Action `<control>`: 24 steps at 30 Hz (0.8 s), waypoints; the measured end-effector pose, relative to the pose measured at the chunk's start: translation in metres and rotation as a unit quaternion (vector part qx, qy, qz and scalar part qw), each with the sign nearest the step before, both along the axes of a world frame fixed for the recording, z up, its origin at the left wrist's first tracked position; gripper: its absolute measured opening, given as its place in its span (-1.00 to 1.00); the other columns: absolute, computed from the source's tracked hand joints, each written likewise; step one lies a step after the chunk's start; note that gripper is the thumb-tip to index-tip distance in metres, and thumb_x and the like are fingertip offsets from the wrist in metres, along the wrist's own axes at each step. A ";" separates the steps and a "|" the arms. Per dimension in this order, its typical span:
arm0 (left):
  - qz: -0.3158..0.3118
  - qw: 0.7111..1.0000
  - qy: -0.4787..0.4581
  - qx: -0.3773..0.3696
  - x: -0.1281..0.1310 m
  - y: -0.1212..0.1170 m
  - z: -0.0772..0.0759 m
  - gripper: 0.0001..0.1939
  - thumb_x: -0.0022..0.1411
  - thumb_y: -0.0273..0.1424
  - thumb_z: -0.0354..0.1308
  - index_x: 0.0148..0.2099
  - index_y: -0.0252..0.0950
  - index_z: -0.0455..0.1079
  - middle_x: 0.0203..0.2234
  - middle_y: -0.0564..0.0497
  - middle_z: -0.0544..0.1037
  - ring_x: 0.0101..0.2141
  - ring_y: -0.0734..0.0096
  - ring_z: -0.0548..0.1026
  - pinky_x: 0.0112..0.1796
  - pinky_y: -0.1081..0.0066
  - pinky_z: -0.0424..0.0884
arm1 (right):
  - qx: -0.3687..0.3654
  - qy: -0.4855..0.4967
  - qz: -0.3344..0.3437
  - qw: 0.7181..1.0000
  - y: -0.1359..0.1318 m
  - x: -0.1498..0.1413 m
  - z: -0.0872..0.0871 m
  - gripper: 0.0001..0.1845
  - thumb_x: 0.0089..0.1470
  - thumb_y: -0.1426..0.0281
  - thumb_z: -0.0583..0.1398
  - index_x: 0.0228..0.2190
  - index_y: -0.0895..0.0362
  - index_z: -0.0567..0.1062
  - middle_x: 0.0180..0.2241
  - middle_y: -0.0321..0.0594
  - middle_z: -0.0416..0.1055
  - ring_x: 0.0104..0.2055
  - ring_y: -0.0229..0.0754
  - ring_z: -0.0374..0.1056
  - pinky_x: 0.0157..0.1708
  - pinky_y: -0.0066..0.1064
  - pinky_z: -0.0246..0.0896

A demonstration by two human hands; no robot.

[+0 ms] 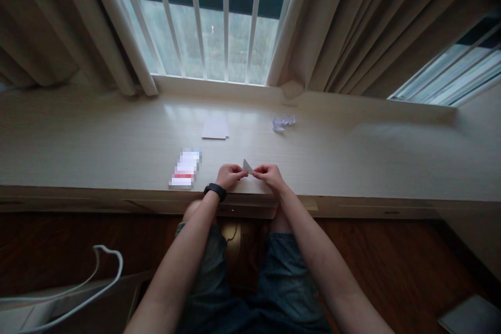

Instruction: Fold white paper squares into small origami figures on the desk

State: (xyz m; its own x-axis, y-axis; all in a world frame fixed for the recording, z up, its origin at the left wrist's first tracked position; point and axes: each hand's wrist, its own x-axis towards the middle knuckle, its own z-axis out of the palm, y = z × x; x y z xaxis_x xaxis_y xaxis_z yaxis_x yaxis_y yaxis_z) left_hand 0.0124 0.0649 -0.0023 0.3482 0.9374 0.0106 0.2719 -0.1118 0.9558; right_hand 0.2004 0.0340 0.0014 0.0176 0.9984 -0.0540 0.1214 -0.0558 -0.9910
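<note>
Between my two hands is a small folded piece of white paper (246, 166), its pointed tip standing up. My left hand (230, 175), with a black band on the wrist, pinches its left side. From the right, my right hand (270, 176) grips its lower right corner between thumb and fingertips. Both hands are just above the front edge of the pale wooden surface (336, 162). The finer folds of the paper are too small to make out.
A stack of white paper sheets (215, 128) lies farther back. Folded white paper pieces (282, 123) sit to its right. Left of my hands is a blurred-out, phone-shaped rectangle (185, 168). Behind are a barred window (207, 36) and curtains (332, 21). A white cable (119, 266) curves at lower left.
</note>
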 end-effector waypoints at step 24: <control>-0.059 0.990 0.122 0.037 0.006 -0.006 0.012 -0.61 0.05 -0.09 0.14 -0.44 -0.34 0.55 -0.64 0.03 0.49 -0.56 0.47 0.34 -0.52 0.49 0.14 | 0.034 -0.029 -0.020 0.999 0.006 -0.010 0.000 -0.60 -0.25 0.07 0.30 -0.59 0.17 0.46 -0.59 -0.29 0.36 -0.53 -0.29 0.19 -0.49 -0.44 0.07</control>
